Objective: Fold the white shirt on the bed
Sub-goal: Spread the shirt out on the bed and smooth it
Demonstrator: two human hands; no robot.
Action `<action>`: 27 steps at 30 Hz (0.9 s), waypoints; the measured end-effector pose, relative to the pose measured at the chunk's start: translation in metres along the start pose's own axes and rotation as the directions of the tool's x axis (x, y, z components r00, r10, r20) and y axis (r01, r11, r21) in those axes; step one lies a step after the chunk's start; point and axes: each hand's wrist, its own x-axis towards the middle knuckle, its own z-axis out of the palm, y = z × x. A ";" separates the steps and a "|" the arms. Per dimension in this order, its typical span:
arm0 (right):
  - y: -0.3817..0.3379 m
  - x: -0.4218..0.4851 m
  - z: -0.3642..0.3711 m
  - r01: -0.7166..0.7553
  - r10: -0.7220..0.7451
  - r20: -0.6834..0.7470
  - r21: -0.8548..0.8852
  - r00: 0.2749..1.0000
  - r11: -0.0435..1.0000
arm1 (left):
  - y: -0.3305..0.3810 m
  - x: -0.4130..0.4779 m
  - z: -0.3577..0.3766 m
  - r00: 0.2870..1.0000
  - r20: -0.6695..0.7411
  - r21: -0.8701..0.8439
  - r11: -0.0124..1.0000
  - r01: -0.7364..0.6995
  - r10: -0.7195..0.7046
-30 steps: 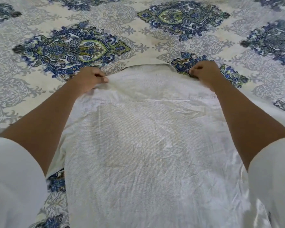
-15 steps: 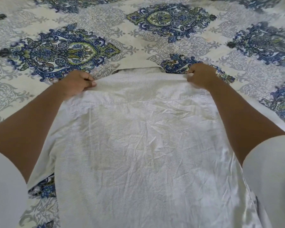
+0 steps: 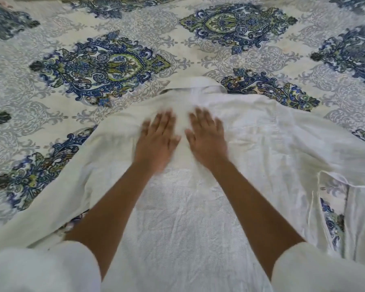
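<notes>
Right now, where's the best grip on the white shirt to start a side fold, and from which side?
I'd pinch the white crinkled shirt at its right shoulder edge, coming from the right. It lies flat, back up, collar far, sleeve spread outward, so that edge sits exposed on the patterned bedspread. The left hand and right hand rest flat mid-back.

Loose, plain white short sleeves (image 3: 40, 268) are worn, and the left hand (image 3: 158, 140) and right hand (image 3: 207, 138) are bare.

No text, label, brand or number legible anywhere. The white shirt (image 3: 177, 228) is plain woven cloth with no tag in view. The bedspread (image 3: 51, 123) carries only blue-green ornamental medallions, no lettering.
</notes>
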 end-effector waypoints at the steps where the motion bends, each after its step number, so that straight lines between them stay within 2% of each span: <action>1: 0.011 -0.011 0.006 -0.111 0.111 0.025 -0.011 0.994 0.994 | -0.015 -0.015 0.006 0.994 0.004 0.006 0.994 0.105 -0.105; 3: 0.035 -0.037 0.003 -0.367 0.367 0.001 -0.059 0.930 0.928 | -0.042 -0.051 0.012 0.969 -0.034 0.078 0.966 0.247 -0.246; 5: 0.036 -0.046 -0.004 -0.520 0.522 -0.009 -0.097 0.853 0.848 | -0.046 -0.069 0.004 0.958 -0.025 0.088 0.954 0.286 -0.285; 6: 0.022 -0.042 -0.007 -0.519 0.518 -0.027 -0.073 0.855 0.852 | -0.034 -0.066 -0.001 0.964 -0.026 0.043 0.963 0.267 -0.266; 7: 0.005 -0.034 -0.006 -0.462 0.461 -0.046 -0.031 0.886 0.886 | -0.019 -0.057 -0.003 0.976 -0.028 -0.001 0.976 0.217 -0.217; 9: -0.033 -0.030 0.003 -0.280 0.280 0.013 0.012 0.960 0.960 | 0.012 -0.042 0.002 0.995 -0.006 -0.054 0.994 0.099 -0.100; 11: -0.038 -0.043 0.017 -0.175 0.175 0.039 -0.009 0.984 0.985 | 0.021 -0.046 0.010 0.996 0.019 -0.047 0.995 0.093 -0.092; 12: -0.026 -0.054 0.021 -0.196 0.196 0.021 -0.036 0.980 0.980 | 0.014 -0.055 0.014 0.992 0.012 -0.039 0.992 0.123 -0.122; 14: 0.007 -0.086 0.022 -0.336 0.332 -0.073 -0.058 0.941 0.940 | -0.007 -0.086 0.018 0.979 0.003 -0.011 0.979 0.202 -0.202; 17: 0.040 -0.123 0.008 -0.606 0.605 -0.048 -0.035 0.795 0.794 | -0.017 -0.114 0.010 0.943 -0.004 -0.010 0.943 0.333 -0.333; 18: 0.034 -0.126 0.006 -0.652 0.650 -0.067 -0.012 0.757 0.758 | -0.007 -0.113 0.007 0.938 -0.007 -0.031 0.938 0.345 -0.346; 20: 0.005 -0.123 0.005 -0.580 0.575 -0.171 0.024 0.800 0.814 | 0.032 -0.102 0.009 0.975 -0.044 -0.057 0.975 0.215 -0.217; 22: -0.023 -0.127 0.016 -0.385 0.387 -0.076 0.029 0.919 0.922 | 0.070 -0.102 0.020 0.998 -0.035 -0.041 0.998 0.052 -0.053; 23: -0.024 -0.136 0.019 -0.352 0.353 -0.034 0.019 0.935 0.936 | 0.079 -0.107 0.025 0.999 -0.016 -0.027 0.999 0.032 -0.032; 25: -0.001 -0.162 0.024 -0.446 0.447 -0.060 0.036 0.893 0.895 | 0.075 -0.126 0.035 0.996 -0.008 -0.001 0.996 0.084 -0.084; 27: 0.034 -0.209 0.024 -0.542 0.535 -0.122 -0.025 0.836 0.840 | 0.055 -0.159 0.039 0.987 0.016 0.031 0.987 0.160 -0.161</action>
